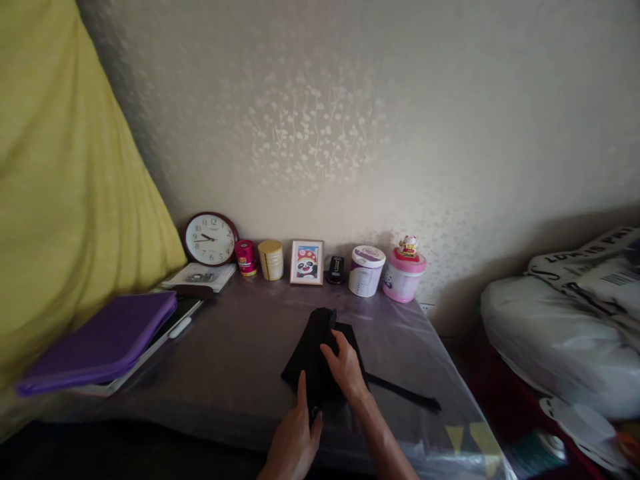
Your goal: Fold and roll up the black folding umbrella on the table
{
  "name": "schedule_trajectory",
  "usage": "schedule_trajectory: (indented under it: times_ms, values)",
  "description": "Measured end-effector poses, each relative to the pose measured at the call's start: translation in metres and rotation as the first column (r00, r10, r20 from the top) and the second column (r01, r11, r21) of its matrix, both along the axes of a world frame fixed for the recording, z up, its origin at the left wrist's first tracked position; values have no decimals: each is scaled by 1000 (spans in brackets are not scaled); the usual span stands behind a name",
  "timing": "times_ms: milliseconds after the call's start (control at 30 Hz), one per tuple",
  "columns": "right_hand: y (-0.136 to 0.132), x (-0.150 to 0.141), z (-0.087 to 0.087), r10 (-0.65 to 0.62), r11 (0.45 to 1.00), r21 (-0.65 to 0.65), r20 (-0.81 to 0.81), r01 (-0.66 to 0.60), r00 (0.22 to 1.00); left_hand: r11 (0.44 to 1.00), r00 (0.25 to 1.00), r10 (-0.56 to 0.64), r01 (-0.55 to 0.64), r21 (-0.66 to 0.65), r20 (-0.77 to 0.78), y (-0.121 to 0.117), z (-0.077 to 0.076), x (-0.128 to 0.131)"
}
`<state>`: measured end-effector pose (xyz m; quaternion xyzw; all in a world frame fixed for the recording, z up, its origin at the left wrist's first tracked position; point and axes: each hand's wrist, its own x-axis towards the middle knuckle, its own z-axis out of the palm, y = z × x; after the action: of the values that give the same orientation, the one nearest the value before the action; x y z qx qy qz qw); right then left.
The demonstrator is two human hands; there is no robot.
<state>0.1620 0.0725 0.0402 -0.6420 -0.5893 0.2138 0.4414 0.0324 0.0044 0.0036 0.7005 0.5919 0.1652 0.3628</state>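
Note:
A black fabric bag (309, 347) with a soft, folded body lies near the front of the table. Its dark strap (405, 392) trails off to the right across the tabletop. My right hand (347, 370) pinches the bag's upper right part between thumb and fingers, over a folded flap. At the near edge, my left hand (296, 433) grips the bag, its index finger stretched along the fabric and its thumb beside a small shiny fitting. The bag's underside and the left hand's other fingers are hidden.
Along the wall stand a round clock (211, 240), a pink can (246, 259), a yellow-lidded tub (271, 260), a framed panda picture (307, 263), a white tub (367, 272) and a pink tub (403, 277). A purple folder (107, 333) lies left; plastic-wrapped bundles (550, 340) sit right.

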Motion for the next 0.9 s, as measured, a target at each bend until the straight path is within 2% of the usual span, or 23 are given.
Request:
schedule_trajectory:
  times_ms: [200, 400, 700, 900]
  values:
    - [6, -25, -2, 70, 994, -92, 152, -56, 986, 1000, 998, -3, 3, -5, -59, 0, -2, 1]
    - [7, -37, -3, 121, 980, -190, 380, -51, 917, 1000, 997, 2, -3, -10, -71, 0, -3, 1]
    - [4, -38, -4, 178, 974, -204, 399, -102, 899, 1000, 992, 1, -4, -23, -125, -1, 2, 2]
    - [-3, -36, 3, 276, 959, -166, 389, -228, 879, 999, 989, 51, -53, -9, -137, -2, -2, 3]
